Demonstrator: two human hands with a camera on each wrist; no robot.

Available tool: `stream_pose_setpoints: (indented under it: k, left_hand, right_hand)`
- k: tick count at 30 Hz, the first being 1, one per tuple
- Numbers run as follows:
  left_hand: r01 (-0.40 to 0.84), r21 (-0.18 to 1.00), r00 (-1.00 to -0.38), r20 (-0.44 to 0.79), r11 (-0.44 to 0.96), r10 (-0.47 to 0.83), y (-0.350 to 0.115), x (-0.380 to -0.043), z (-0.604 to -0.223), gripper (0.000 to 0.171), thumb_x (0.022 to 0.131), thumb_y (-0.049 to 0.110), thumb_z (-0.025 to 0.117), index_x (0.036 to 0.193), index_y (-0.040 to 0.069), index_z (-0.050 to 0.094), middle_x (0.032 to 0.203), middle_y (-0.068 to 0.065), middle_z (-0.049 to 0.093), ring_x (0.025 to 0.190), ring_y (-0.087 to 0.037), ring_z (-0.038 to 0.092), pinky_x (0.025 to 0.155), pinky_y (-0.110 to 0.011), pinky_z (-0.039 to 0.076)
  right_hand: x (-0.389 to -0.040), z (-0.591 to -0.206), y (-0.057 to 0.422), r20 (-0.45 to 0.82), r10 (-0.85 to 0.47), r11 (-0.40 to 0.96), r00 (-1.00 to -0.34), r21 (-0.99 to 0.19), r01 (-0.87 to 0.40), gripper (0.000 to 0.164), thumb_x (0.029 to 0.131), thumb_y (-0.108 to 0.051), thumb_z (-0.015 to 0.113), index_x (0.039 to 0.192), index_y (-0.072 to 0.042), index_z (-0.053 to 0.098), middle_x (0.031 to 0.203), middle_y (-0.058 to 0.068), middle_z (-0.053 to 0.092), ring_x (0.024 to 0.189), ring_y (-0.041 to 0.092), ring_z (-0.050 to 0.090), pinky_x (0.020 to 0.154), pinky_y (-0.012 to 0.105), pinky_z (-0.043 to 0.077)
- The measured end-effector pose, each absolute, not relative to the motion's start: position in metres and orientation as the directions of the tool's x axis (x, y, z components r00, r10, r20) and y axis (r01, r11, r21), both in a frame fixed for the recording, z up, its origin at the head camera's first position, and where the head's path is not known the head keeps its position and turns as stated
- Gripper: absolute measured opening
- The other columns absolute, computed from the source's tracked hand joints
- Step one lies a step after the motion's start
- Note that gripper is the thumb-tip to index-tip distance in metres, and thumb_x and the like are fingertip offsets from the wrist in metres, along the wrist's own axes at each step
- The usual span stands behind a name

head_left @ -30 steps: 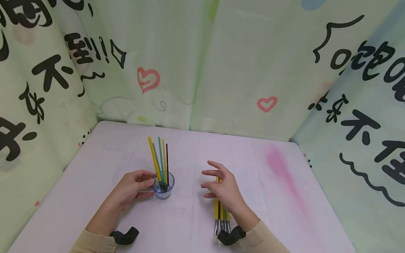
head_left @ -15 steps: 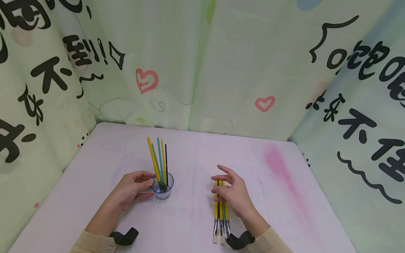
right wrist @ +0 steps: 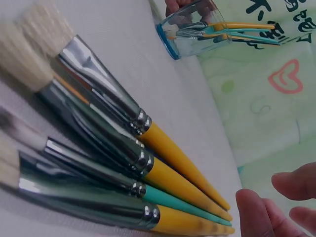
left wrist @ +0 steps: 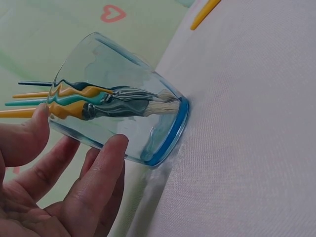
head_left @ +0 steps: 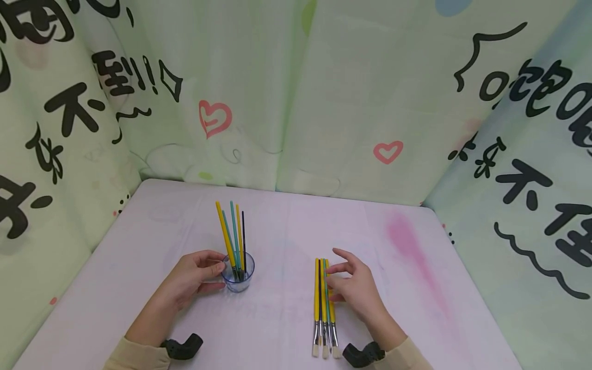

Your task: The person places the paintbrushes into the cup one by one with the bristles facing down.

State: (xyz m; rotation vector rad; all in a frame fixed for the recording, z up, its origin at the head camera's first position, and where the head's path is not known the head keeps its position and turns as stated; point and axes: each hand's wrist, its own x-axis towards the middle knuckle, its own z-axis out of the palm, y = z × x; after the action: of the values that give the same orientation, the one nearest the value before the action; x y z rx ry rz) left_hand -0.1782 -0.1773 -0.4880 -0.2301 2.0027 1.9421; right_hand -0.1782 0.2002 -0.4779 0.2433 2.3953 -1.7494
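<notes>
My left hand holds a clear cup with a blue base, thumb at the rim and fingers along its side. Several paintbrushes with yellow, teal and dark handles stand in the cup, bristles down. Through its wall the bristles show in the left wrist view. To the right, a row of paintbrushes lies on the table, pale bristles toward me. My right hand hovers at the right side of their handles, fingers loosely bent and apart, with nothing held. Its thumb and fingertips appear near the handle ends.
A pale pink cloth covers the table, with a darker pink smear at the right. Printed curtains with black characters and hearts surround the back and sides. A dark wrist mount sits on each forearm.
My right hand has moved right and slightly toward me, uncovering more of the lying paintbrushes. The left hand and the cup have stayed in place.
</notes>
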Motion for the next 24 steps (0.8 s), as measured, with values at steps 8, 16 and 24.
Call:
stream_pose_setpoints:
  k: [8,16,24]
  left_hand:
    - [-0.338,0.94,-0.932,-0.341,0.046,0.125,-0.1777,-0.1776,-0.4871,0.037,0.105,0.007,0.069,0.137,-0.009,0.061,0.121,-0.018,0.068,0.104,-0.021,0.072,0.088,-0.043,0.069]
    - [-0.342,0.938,-0.931,-0.347,0.057,0.115,-0.1766,-0.1775,-0.4854,0.037,0.104,0.007,0.069,0.137,-0.008,0.062,0.123,-0.019,0.067,0.105,-0.022,0.072,0.088,-0.043,0.07]
    - [-0.344,0.937,-0.929,-0.349,0.063,0.12,-0.1767,-0.1782,-0.4878,0.037,0.104,0.008,0.07,0.138,-0.007,0.062,0.126,-0.021,0.067,0.106,-0.023,0.072,0.089,-0.044,0.069]
  right_hand:
    - [-0.1764,-0.48,0.2059,-0.259,0.072,0.409,-0.963,-0.873,0.265,0.074,0.09,-0.002,0.079,0.157,-0.018,0.053,0.114,0.016,0.07,0.077,0.024,0.071,0.061,0.04,0.068]
    - [-0.1769,-0.4811,0.2062,-0.285,0.09,0.494,-0.954,-0.819,0.291,0.075,0.087,0.002,0.082,0.155,-0.016,0.055,0.106,0.013,0.069,0.062,0.024,0.066,0.055,0.037,0.065]
    - [-0.1813,-0.4864,0.2046,-0.315,0.097,0.573,-0.944,-0.758,0.312,0.074,0.084,0.0,0.086,0.151,-0.015,0.059,0.098,0.009,0.067,0.055,0.021,0.062,0.051,0.031,0.062]
